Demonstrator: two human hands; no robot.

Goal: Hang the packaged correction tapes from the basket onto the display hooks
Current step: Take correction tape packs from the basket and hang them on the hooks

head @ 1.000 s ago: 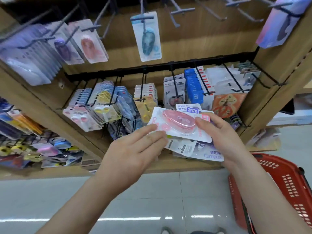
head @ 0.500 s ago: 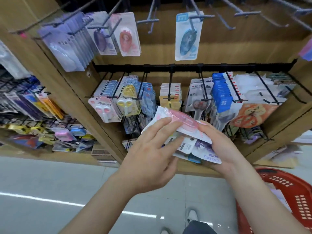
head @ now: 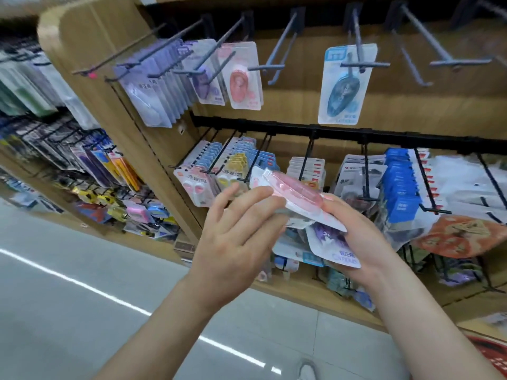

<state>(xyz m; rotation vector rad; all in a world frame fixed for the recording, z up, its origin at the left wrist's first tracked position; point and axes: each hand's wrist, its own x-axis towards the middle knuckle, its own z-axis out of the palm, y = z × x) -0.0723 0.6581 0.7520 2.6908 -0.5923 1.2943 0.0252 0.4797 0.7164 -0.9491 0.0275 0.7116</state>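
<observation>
My right hand (head: 356,237) holds a fanned stack of packaged correction tapes, with a pink correction tape pack (head: 290,193) on top and a purple pack (head: 333,244) beneath. My left hand (head: 241,237) touches the pink pack's left end with straight fingers. On the upper row of display hooks hang a pink tape pack (head: 241,76), a purple one (head: 204,80), a blue one (head: 343,86) and a thick row of lilac packs (head: 153,89). Bare hooks (head: 450,61) stick out at the upper right. A corner of the red basket (head: 491,355) shows at the bottom right.
A black rail (head: 329,131) carries a lower row of hooks filled with small stationery packs. A wooden shelf end panel (head: 90,58) stands to the left, with more hanging goods beyond it. Grey floor lies below, and a shoe tip (head: 307,370) is at the bottom edge.
The view has swung up and left, bringing the upper hooks closer and pushing the basket nearly out of frame. Both hands rose with the stack, and the pink pack tilted more edge-on.
</observation>
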